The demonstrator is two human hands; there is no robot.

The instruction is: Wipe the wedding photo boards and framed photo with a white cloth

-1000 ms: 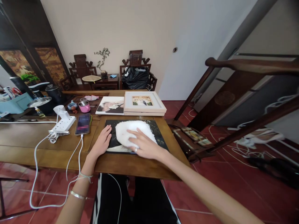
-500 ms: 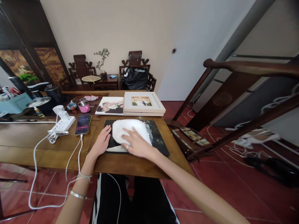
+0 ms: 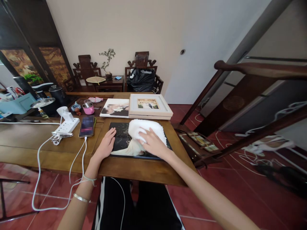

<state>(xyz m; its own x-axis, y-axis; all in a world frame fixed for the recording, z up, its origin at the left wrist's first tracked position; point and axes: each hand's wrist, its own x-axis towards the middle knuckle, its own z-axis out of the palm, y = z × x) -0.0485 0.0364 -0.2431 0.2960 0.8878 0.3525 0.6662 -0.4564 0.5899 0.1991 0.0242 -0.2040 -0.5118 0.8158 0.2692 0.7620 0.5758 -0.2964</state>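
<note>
A dark photo panel point(image 3: 120, 137) lies flat near the table's front edge, with a pale dress visible in its printed picture. My left hand point(image 3: 107, 143) rests flat at the panel's left edge, fingers stretched out, holding nothing. On the panel's right half, my right hand point(image 3: 152, 142) presses a fluffy white cloth point(image 3: 155, 127), and some of it bunches up between the fingers. The cloth hides the upper right part of the picture.
Behind the panel lie a white-framed photo point(image 3: 165, 105) and a smaller photo board point(image 3: 115, 108). Leftward are a charging phone point(image 3: 86, 126), a power strip point(image 3: 68, 126) with loose cables, and a pink cup point(image 3: 88, 108). A wooden chair point(image 3: 206, 95) stands at the right.
My right hand has slid the white cloth rightward across the panel, uncovering its left and middle part. My left hand stays at the left edge. The camera view has shifted slightly.
</note>
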